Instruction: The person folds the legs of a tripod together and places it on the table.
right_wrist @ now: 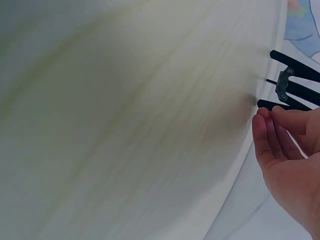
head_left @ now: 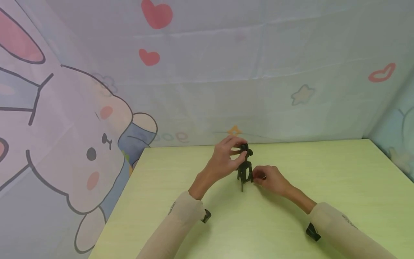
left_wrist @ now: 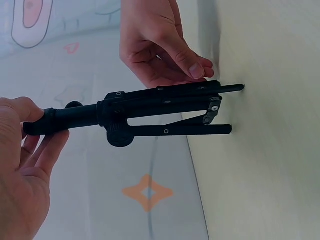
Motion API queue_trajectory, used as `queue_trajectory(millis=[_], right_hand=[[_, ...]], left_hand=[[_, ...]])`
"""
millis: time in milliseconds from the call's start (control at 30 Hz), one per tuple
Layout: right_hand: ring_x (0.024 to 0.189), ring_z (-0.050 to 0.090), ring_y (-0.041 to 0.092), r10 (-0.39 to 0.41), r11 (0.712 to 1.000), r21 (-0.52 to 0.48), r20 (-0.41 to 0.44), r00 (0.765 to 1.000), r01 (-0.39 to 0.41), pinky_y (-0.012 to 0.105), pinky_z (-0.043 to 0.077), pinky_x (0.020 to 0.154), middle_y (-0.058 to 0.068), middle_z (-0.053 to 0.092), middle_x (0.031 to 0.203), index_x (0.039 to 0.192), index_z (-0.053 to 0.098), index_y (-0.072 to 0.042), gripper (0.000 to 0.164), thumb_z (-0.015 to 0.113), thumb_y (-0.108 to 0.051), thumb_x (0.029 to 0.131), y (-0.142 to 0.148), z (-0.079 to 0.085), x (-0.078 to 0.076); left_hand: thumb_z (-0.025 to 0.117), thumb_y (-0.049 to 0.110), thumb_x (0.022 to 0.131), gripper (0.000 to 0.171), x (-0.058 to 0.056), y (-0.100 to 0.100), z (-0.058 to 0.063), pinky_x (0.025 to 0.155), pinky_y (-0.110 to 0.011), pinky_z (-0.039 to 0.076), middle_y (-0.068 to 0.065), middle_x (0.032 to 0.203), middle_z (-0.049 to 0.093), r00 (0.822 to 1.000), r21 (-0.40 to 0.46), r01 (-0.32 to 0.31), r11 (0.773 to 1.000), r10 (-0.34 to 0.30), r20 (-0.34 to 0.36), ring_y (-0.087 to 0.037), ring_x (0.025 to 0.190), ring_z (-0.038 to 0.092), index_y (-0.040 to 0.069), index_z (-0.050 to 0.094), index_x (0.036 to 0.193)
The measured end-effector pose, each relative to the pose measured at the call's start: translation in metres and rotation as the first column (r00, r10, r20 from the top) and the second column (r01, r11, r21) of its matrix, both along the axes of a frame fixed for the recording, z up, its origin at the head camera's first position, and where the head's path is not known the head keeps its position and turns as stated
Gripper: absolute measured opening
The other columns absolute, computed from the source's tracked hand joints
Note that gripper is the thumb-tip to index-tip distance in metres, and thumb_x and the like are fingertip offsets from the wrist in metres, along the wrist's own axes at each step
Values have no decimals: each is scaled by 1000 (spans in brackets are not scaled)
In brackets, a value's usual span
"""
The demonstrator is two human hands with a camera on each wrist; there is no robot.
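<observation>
black tripod, toward the back of the desk, upright or close to it, legs pointing down and near together. whether the feet touched: could not tell. your left hand pinched its top end between thumb and fingers; your right hand had its fingertips drawn together at the lower end of one leg, pinching it or only touching, not clear. work in hand looked like handling that leg. doing it well, by judgement, called for a firm left pinch, a straight column and gentle force at the leg's end, fingers clear of the hinged brace, which could have nipped skin. side knob stuck out from the collar. around: printed cloth backdrop close behind, probably limiting reach; dark wrist units hung by both sleeves, likely to knock the desk if you dipped low.
</observation>
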State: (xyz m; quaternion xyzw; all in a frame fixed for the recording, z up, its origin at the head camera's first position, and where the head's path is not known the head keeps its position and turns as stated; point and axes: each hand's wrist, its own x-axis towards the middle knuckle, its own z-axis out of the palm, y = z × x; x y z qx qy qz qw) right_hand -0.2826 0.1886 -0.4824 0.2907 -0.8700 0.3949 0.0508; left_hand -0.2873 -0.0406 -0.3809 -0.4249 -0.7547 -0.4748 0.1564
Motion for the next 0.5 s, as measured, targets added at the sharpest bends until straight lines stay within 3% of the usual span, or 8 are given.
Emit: queue_trajectory(millis=[200, 500], right_hand=[[81, 72, 16, 14, 1000, -10, 2, 1000, -14, 30, 63, 73, 1, 75, 84, 88, 74, -6, 15, 75, 9, 88, 0, 4, -1], [78, 70, 10, 12, 1000, -9, 26, 1000, -12, 27, 59, 70, -3, 73, 81, 86, 74, -8, 16, 76, 8, 88, -2, 4, -4]], left_hand=[[67, -5, 97, 24, 1, -1, 2, 87, -20, 61, -14, 119, 60, 999, -25, 5, 1000, -4, 37, -27, 106, 69, -2, 64, 121], [69, -5, 97, 25, 0, 0, 2, 85, -22, 62, -15, 121, 60, 998, -12, 14, 1000, -13, 58, -27, 107, 69, -2, 65, 121]])
